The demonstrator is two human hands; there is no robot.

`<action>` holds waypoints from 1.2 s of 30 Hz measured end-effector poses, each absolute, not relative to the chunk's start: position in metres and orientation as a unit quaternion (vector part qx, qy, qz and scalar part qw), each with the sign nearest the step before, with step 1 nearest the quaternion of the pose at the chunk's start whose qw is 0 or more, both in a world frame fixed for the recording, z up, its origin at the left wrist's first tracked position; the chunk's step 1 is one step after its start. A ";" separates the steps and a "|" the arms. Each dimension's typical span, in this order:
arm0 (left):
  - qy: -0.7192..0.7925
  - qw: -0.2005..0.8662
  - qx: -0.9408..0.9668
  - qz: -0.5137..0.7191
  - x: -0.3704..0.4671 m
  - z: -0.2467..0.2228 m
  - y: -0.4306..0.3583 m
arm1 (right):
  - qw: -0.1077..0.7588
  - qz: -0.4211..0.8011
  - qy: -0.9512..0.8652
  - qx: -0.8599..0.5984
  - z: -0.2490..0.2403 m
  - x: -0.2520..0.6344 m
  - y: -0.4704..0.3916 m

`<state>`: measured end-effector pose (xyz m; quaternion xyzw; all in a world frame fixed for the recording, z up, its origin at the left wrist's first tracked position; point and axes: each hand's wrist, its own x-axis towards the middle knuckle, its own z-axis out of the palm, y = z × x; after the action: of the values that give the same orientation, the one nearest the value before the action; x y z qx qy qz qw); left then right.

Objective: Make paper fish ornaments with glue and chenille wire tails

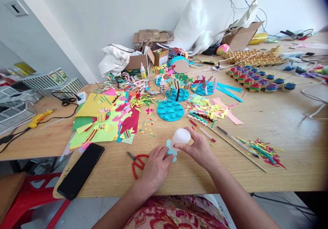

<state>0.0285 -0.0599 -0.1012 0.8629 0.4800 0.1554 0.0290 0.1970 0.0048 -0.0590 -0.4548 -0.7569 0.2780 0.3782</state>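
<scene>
A white bottle (180, 137) is tilted in my right hand (198, 148), its base toward the camera and its tip hidden. Under it on the table lies a small light blue paper piece (169, 145). The fingers of my left hand (157, 165) press together on that paper's left edge. Just left of this hand rest red-handled pliers (137, 161). Beyond the bottle is a blue round piece with a scalloped surface (170, 110). Tiny coloured paper dots (148, 123) are scattered left of it.
A black phone (81, 171) lies at the front left, near coloured paper sheets (89, 106). A wooden stick (238, 150), pens (237, 140) and paper strips (268, 150) are at right. Painted egg-carton pieces (256, 80), cardboard boxes (138, 61) and white bags (191, 20) stand farther back.
</scene>
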 end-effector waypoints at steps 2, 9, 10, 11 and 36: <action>0.482 0.028 0.862 0.155 0.029 -0.101 -0.060 | 0.381 0.269 -0.754 -0.462 -0.058 0.197 0.005; 0.479 0.028 0.863 0.156 0.028 -0.102 -0.060 | 0.372 0.273 -0.762 -0.454 -0.057 0.197 0.003; 0.480 0.026 0.863 0.156 0.028 -0.103 -0.060 | 0.371 0.275 -0.761 -0.455 -0.057 0.198 0.003; 0.481 0.025 0.862 0.156 0.028 -0.103 -0.059 | 0.372 0.274 -0.760 -0.457 -0.057 0.198 0.003; 0.488 0.046 0.849 0.196 0.026 -0.105 -0.064 | 0.655 0.686 -0.040 -0.314 -0.074 0.207 0.011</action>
<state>0.0256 -0.0638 -0.1049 0.8492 0.4883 0.1959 0.0463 0.2072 0.0107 -0.0745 -0.3139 -0.0402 0.6863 0.6548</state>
